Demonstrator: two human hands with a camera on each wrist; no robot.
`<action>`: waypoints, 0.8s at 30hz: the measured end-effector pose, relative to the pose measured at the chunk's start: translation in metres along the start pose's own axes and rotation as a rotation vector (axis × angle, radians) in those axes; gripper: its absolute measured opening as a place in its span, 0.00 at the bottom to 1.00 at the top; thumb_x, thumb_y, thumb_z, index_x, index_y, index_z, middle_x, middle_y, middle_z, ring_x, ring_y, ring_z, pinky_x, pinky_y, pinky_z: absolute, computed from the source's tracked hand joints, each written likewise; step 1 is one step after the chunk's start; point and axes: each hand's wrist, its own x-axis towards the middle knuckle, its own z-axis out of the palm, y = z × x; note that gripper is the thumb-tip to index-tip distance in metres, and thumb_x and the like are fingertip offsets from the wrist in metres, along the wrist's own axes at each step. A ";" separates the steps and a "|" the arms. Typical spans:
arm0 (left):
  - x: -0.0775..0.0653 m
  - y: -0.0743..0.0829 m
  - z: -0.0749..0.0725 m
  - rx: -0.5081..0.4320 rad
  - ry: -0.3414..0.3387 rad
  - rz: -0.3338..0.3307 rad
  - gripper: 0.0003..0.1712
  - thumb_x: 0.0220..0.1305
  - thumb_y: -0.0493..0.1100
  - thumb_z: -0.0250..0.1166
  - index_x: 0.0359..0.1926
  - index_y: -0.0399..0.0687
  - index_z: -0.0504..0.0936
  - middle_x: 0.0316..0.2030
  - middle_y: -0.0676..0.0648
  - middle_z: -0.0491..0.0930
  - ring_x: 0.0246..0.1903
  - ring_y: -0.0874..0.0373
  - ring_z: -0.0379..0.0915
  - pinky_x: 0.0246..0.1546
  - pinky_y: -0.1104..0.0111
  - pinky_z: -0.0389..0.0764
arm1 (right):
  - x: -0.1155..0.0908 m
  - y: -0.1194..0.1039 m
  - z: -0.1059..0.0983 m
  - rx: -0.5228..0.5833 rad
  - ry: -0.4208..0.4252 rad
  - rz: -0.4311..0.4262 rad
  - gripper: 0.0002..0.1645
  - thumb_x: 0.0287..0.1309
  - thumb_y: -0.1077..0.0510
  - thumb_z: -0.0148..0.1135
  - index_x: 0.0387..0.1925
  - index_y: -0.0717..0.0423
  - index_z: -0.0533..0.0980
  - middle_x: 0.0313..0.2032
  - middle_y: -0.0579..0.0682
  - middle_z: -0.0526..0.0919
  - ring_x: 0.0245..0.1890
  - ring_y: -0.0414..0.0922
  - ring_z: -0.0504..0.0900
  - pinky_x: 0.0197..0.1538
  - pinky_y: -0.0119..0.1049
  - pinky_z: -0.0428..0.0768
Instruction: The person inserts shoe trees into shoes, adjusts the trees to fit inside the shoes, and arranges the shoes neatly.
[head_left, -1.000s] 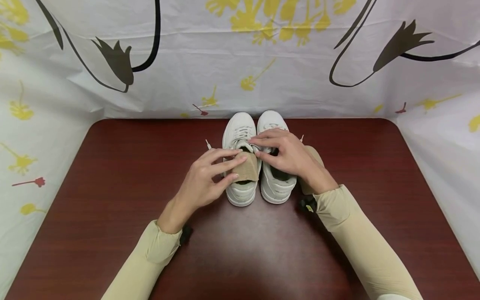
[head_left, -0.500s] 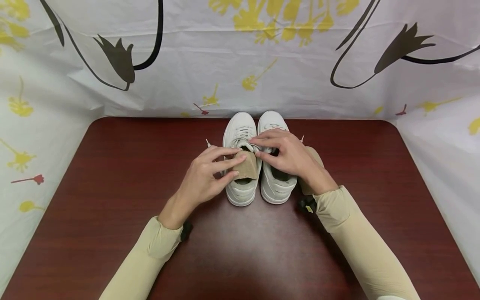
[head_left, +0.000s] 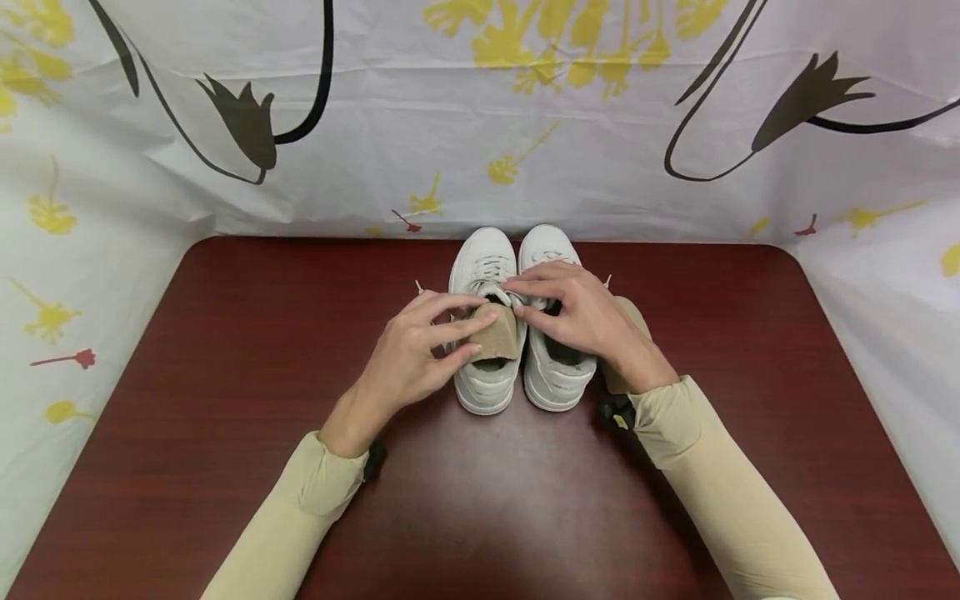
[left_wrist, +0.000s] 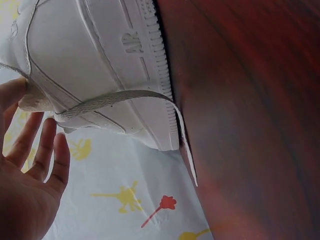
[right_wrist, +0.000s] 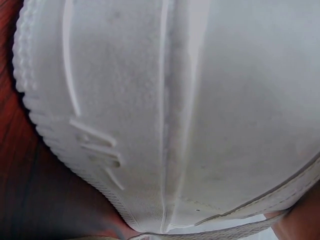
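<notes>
Two white sneakers stand side by side, toes toward the back. In the head view, a tan insole (head_left: pixel 497 333) is partly in the opening of the left sneaker (head_left: pixel 483 258), its bent part showing above the heel. My left hand (head_left: pixel 401 346) holds the insole's left side with thumb and fingertips. My right hand (head_left: pixel 581 308) reaches across the right sneaker (head_left: pixel 553 387) and grips the left sneaker's collar by the tongue between thumb and fingers. The left wrist view shows the left hand (left_wrist: pixel 35 175) beside a sneaker side (left_wrist: pixel 90 55) with a loose lace (left_wrist: pixel 115 97).
A second tan insole (head_left: pixel 632 312) lies right of the right sneaker, partly hidden by my right forearm. The sneakers stand at the back edge of a dark red wooden table (head_left: pixel 480 500), against a white sheet (head_left: pixel 360 167) printed with flowers.
The insole shifted slightly in the sneaker's opening under my left fingers, its rear edge lifting a little. Both hands keep their places; the head view drifts slightly.
</notes>
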 end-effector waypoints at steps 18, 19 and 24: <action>-0.001 -0.006 0.005 0.080 -0.002 -0.057 0.21 0.58 0.46 0.73 0.54 0.59 0.86 0.65 0.44 0.71 0.44 0.51 0.75 0.50 0.51 0.75 | -0.001 0.000 0.001 -0.009 0.008 0.009 0.20 0.60 0.52 0.66 0.54 0.47 0.84 0.49 0.49 0.85 0.55 0.50 0.79 0.61 0.47 0.71; -0.001 -0.006 0.005 0.076 -0.004 -0.055 0.21 0.58 0.46 0.73 0.54 0.58 0.86 0.66 0.43 0.71 0.47 0.49 0.76 0.53 0.50 0.75 | -0.001 0.000 0.001 -0.008 0.008 0.011 0.20 0.60 0.52 0.66 0.54 0.47 0.84 0.49 0.49 0.85 0.55 0.50 0.79 0.61 0.48 0.71; -0.002 -0.004 0.006 0.045 -0.003 -0.047 0.21 0.59 0.43 0.73 0.55 0.54 0.86 0.64 0.39 0.73 0.57 0.49 0.77 0.51 0.57 0.79 | -0.002 0.000 0.001 -0.004 0.004 0.017 0.20 0.59 0.52 0.66 0.54 0.47 0.84 0.50 0.50 0.85 0.56 0.50 0.79 0.61 0.48 0.71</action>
